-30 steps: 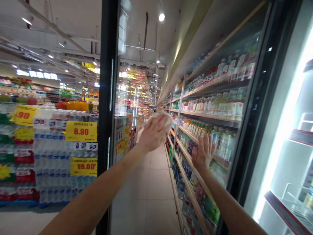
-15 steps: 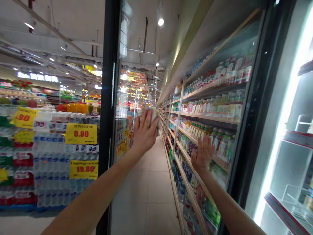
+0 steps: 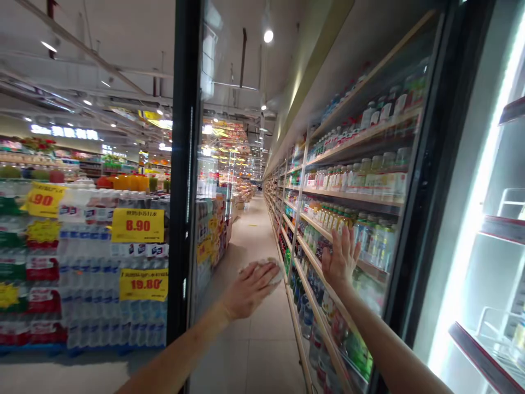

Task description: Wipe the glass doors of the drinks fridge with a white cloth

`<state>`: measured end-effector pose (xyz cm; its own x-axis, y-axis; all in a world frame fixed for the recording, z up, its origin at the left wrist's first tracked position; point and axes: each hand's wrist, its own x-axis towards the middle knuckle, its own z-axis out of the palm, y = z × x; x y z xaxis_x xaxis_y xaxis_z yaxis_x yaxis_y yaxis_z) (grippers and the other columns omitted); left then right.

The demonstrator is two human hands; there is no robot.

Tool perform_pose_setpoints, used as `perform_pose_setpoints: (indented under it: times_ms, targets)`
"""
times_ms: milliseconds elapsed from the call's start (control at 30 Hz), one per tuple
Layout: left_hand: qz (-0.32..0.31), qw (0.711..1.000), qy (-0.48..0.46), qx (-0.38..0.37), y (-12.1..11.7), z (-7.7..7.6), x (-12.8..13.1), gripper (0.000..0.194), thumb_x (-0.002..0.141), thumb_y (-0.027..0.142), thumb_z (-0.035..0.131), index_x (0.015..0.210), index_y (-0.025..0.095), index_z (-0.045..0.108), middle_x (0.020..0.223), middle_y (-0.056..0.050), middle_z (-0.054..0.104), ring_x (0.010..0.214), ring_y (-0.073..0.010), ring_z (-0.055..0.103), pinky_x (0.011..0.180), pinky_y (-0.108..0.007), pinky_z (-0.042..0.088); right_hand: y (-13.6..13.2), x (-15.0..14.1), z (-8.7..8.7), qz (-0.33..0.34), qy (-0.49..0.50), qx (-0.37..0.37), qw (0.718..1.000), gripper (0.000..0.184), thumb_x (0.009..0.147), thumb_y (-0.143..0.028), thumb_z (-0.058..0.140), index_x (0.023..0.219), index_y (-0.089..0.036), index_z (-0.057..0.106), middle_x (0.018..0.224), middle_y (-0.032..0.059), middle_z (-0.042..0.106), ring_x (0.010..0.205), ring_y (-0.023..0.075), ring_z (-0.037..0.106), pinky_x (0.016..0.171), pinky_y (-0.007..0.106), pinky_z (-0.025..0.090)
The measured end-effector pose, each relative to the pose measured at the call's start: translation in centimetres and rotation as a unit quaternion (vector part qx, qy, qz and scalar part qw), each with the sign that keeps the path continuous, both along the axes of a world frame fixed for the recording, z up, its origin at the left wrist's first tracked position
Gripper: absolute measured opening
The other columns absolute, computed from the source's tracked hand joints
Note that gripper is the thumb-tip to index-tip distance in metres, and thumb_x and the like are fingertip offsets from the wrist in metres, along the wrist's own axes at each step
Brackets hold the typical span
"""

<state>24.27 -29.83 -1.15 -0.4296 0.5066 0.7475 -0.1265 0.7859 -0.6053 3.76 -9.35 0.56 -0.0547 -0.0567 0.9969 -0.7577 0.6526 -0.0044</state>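
On the glass (image 3: 254,232), seemingly | pale cloth (image 3: 278,269) held under left hand (image 3: 249,291) | right hand (image 3: 340,260) spread wide

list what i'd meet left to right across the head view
Yellow rectangular 8.90 price sign → black upright door frame → left hand with pale crumpled cloth → open bare right hand → long white light strip

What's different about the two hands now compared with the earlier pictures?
The left hand first shifted slightly left, then dropped lower, taking the pale cloth with it. Nothing new was grasped or let go. The right hand stayed open and raised in about the same place.
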Motion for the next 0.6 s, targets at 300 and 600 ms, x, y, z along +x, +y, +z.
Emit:
perform_pose_setpoints:
  times_ms: [300, 600]
  targets:
    - [0.026, 0.994, 0.041, 0.098, -1.2, 0.5, 1.0, 0.053, 0.081, 0.032, 0.044, 0.133, 0.035, 0.031, 0.142, 0.005, 0.032, 0.136, -0.0185, 0.014, 0.111, -0.038, 0.019, 0.0, -0.3, -0.1, -0.002, 0.006, 0.001, 1.000, 0.057, 0.083, -0.031, 0.040, 0.137, -0.020, 0.028, 0.144, 0.0137, 0.028, 0.135, 0.0289, 0.019, 0.104, 0.055, 0.018]
    - [0.055, 0.978, 0.123, 0.160, -1.6, 3.3, 0.7, 0.051, 0.081, 0.025, 0.045, 0.131, 0.020, 0.036, 0.147, -0.011, 0.018, 0.136, -0.0270, 0.013, 0.108, -0.048, 0.018, 0.0, -0.3, 0.0, 0.000, -0.002, 0.002, 1.000, 0.058, 0.083, -0.032, 0.041, 0.138, -0.020, 0.026, 0.145, 0.0133, 0.025, 0.135, 0.0288, 0.019, 0.105, 0.055, 0.017]
